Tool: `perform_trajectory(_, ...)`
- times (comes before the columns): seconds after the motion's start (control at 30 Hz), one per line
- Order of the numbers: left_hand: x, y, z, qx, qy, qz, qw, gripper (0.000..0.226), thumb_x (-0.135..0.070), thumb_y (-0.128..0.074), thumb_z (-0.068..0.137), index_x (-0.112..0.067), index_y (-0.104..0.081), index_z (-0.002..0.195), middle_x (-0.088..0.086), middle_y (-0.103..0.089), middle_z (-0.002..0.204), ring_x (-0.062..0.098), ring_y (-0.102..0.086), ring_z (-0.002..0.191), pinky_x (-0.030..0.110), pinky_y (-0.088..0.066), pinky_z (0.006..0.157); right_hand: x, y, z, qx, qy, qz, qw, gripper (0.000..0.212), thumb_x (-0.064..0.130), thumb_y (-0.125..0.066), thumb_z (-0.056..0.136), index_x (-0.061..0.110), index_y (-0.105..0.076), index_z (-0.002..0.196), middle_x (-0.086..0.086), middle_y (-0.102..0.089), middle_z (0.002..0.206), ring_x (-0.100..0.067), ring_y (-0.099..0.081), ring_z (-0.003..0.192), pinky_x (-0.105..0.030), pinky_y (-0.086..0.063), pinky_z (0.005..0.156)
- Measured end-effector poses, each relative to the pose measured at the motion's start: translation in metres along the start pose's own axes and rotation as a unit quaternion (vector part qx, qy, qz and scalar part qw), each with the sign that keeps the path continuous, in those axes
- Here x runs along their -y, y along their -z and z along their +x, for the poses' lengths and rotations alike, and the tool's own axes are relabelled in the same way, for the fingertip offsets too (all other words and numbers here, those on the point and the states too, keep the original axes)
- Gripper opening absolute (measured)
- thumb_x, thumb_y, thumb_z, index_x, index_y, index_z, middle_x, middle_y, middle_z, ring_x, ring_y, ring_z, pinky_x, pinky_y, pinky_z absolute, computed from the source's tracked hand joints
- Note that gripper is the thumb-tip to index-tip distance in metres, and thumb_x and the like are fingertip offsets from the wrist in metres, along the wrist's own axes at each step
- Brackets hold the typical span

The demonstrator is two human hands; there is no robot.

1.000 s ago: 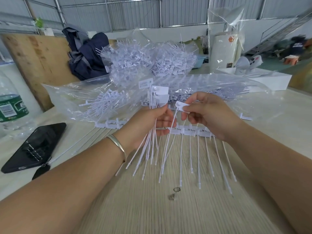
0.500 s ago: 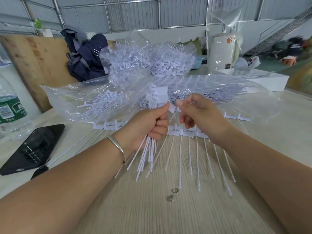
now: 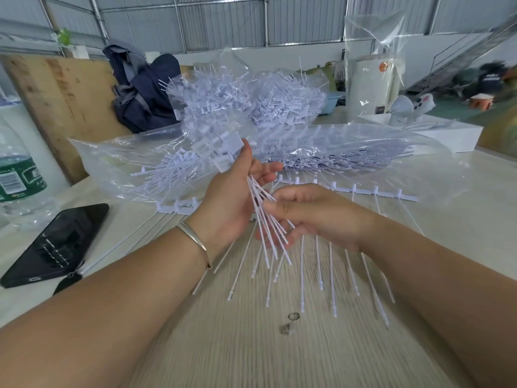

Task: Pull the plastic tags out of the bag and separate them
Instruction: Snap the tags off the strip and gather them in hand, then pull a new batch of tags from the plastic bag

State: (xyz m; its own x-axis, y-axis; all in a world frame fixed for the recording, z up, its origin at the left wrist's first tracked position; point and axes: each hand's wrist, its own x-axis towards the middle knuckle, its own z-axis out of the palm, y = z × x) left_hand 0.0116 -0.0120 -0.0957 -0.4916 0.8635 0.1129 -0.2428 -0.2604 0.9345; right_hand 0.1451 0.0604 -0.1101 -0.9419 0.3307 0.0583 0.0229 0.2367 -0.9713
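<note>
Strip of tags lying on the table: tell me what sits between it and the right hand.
The bundle of loose tags held by the left hand passes through the right hand, above the strip of tags. Nothing else visible intervenes.

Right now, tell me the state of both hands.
Left hand: holding a bundle of white plastic tags near their flat heads, thumb pinching them.
Right hand: fingers curled around the tags' thin tails lower down.

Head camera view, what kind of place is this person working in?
Probably a workshop or small factory: corrugated metal walls, a big table with bags of plastic tags, and a metal staircase behind.
</note>
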Motion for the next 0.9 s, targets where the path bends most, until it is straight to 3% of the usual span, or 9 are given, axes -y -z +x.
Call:
perform_trajectory(0.07, 0.001, -0.003, -0.004, -0.025, -0.052, 0.086, 0.995, 0.065, -0.057, -0.041, 0.095, -0.026, -0.061, 0.042, 0.004, -0.073, 0.094, 0.011, -0.061, 0.082, 0.029, -0.048, 0.079, -0.001, -0.001, 0.0, 0.04, -0.003, -0.002, 0.999, 0.039, 0.03, -0.071, 0.081, 0.003, -0.063, 0.108, -0.025, -0.069, 0.1, -0.037, -0.067, 0.083, -0.035, -0.056, 0.068)
perform_trajectory(0.13, 0.003, -0.005, -0.006, -0.051, -0.089, 0.147, 0.984, 0.064, -0.059, -0.039, 0.096, -0.031, -0.068, 0.046, 0.002, -0.074, 0.09, 0.009, -0.062, 0.079, 0.03, -0.048, 0.08, -0.001, -0.003, -0.001, 0.065, -0.01, -0.019, 0.998, 0.023, 0.023, -0.071, 0.082, 0.01, -0.064, 0.099, -0.024, -0.07, 0.09, -0.03, -0.064, 0.068, -0.027, -0.051, 0.054)
perform_trajectory(0.27, 0.005, -0.002, -0.007, -0.062, -0.131, 0.227, 0.963, 0.058, -0.059, -0.042, 0.095, -0.027, -0.074, 0.059, -0.008, -0.071, 0.071, -0.002, -0.062, 0.068, 0.031, -0.047, 0.086, -0.003, -0.004, -0.001, 0.034, -0.01, -0.058, 0.998, 0.01, 0.022, -0.065, 0.088, 0.012, -0.061, 0.087, -0.015, -0.064, 0.065, -0.019, -0.05, 0.046, -0.022, -0.034, 0.042)
perform_trajectory(0.33, 0.005, -0.002, -0.007, -0.078, -0.148, 0.227, 0.959, 0.057, -0.056, -0.044, 0.095, -0.022, -0.072, 0.06, -0.01, -0.069, 0.065, -0.003, -0.061, 0.064, 0.024, -0.048, 0.079, -0.001, -0.005, -0.002, 0.018, 0.004, -0.063, 0.998, 0.021, 0.03, -0.057, 0.093, 0.013, -0.061, 0.084, -0.011, -0.059, 0.058, -0.016, -0.047, 0.043, -0.022, -0.033, 0.042)
perform_trajectory(0.43, 0.004, -0.001, -0.007, -0.13, -0.192, 0.212, 0.949, 0.056, -0.051, -0.046, 0.097, -0.015, -0.067, 0.06, -0.01, -0.064, 0.054, -0.004, -0.057, 0.053, 0.007, -0.041, 0.057, 0.005, -0.006, -0.002, 0.009, 0.021, -0.056, 0.998, 0.041, 0.047, -0.053, 0.09, 0.007, -0.061, 0.086, -0.004, -0.054, 0.053, -0.011, -0.043, 0.042, -0.021, -0.033, 0.044)
perform_trajectory(0.57, 0.004, 0.001, -0.006, -0.169, -0.231, 0.213, 0.934, 0.058, -0.049, -0.052, 0.096, -0.018, -0.058, 0.048, -0.007, -0.056, 0.046, 0.001, -0.052, 0.046, 0.009, -0.041, 0.053, 0.006, -0.012, -0.002, -0.017, 0.046, -0.11, 0.993, 0.051, 0.041, -0.07, 0.081, -0.007, -0.055, 0.081, -0.001, -0.047, 0.048, -0.011, -0.038, 0.044, -0.018, -0.032, 0.046)
perform_trajectory(0.7, 0.001, 0.003, -0.003, -0.083, -0.161, 0.159, 0.971, 0.055, -0.044, -0.059, 0.093, -0.023, -0.054, 0.042, -0.001, -0.057, 0.055, 0.012, -0.052, 0.054, 0.028, -0.043, 0.063, 0.0, -0.015, 0.003, -0.115, 0.065, -0.161, 0.978, 0.034, 0.028, -0.065, 0.089, 0.005, -0.06, 0.065, -0.006, -0.049, 0.045, -0.012, -0.041, 0.039, -0.016, -0.034, 0.045)
perform_trajectory(0.8, 0.002, 0.004, -0.002, 0.01, -0.106, 0.164, 0.981, 0.036, -0.033, -0.061, 0.093, -0.02, -0.064, 0.06, 0.003, -0.067, 0.07, 0.017, -0.062, 0.068, 0.036, -0.048, 0.075, -0.003, -0.011, 0.005, -0.155, 0.083, -0.203, 0.963, 0.04, 0.027, -0.054, 0.096, 0.006, -0.055, 0.062, -0.006, -0.051, 0.047, -0.012, -0.045, 0.043, -0.02, -0.037, 0.05)
perform_trajectory(0.9, 0.007, 0.001, -0.005, 0.067, -0.083, 0.181, 0.978, 0.03, -0.023, -0.055, 0.097, -0.013, -0.065, 0.071, 0.01, -0.071, 0.085, 0.024, -0.066, 0.077, 0.036, -0.051, 0.075, -0.006, -0.007, 0.005, -0.162, 0.101, -0.232, 0.954, 0.044, 0.024, -0.049, 0.099, 0.004, -0.049, 0.06, 0.006, -0.047, 0.044, -0.004, -0.047, 0.044, -0.022, -0.04, 0.058)
